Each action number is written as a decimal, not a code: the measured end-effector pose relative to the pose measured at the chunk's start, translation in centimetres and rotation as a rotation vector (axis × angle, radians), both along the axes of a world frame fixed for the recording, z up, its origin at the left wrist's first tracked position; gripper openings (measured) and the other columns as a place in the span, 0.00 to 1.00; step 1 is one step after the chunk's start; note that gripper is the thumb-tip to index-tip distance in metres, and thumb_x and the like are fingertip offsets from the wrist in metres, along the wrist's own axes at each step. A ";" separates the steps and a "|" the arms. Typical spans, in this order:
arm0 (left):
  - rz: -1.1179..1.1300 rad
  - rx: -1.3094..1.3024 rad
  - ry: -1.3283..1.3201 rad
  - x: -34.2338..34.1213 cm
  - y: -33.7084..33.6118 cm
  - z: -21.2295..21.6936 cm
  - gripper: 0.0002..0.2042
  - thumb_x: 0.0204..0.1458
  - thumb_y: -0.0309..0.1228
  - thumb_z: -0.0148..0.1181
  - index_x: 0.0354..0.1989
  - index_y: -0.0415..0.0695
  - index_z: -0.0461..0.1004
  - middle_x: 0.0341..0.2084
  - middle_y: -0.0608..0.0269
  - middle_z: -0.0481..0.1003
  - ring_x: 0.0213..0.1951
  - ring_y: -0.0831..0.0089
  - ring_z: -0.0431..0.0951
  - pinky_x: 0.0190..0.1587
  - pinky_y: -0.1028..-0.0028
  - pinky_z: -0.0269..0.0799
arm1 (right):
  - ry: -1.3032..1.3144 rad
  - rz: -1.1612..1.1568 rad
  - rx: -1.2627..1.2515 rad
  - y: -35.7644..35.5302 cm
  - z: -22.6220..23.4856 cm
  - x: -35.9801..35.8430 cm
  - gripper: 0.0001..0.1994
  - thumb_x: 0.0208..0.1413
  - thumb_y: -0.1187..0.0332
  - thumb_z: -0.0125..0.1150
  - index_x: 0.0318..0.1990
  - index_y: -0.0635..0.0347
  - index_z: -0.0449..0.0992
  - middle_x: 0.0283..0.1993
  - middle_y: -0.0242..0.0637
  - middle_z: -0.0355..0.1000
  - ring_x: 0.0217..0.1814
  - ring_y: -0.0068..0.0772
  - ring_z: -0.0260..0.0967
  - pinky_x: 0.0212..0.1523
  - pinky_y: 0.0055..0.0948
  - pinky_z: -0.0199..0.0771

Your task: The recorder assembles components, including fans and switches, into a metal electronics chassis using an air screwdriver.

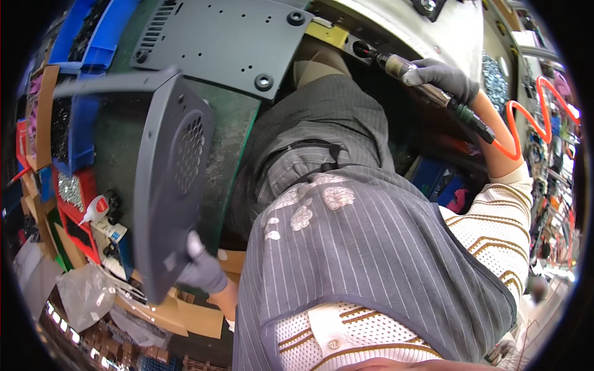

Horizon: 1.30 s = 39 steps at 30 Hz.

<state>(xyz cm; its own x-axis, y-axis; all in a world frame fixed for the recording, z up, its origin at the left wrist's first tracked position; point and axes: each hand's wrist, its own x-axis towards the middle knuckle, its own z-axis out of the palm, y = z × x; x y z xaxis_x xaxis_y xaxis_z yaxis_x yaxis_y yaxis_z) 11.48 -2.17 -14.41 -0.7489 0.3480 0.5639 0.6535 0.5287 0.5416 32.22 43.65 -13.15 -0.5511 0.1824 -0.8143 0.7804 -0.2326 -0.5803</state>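
Note:
My left hand (201, 269), in a grey glove, is closed on the lower end of a dark grey metal case panel (164, 204) with a honeycomb vent, holding it upright on its side. At the upper right my gloved right hand (442, 77) wraps round a pneumatic screwdriver (427, 89); its tip points to the upper left, beside a yellow block (327, 32). An orange coiled air hose (511, 127) runs from the screwdriver's rear. A flat grey metal plate (216, 43) with round rubber feet and slots lies on the green work table, apart from both hands.
Blue bins (77, 133) of dark small parts line the left side. Near them are a red tray (74, 191) of screws and a white squeeze bottle (96, 209). Cardboard (198, 318) and clear plastic bags (86, 294) lie at the lower left. The green table's edge (244, 145) runs beside my lap.

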 end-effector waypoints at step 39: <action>-0.061 0.031 -0.552 -0.1 0.6 -1.6 0.16 0.44 0.30 0.66 0.42 0.41 0.75 0.24 0.70 0.70 0.22 0.83 0.64 0.27 0.82 0.62 | 0.516 -0.037 -0.967 -15.8 -1.1 -9.9 0.20 0.58 0.64 0.46 0.49 0.75 0.62 0.20 0.41 0.68 0.14 0.24 0.62 0.14 0.20 0.62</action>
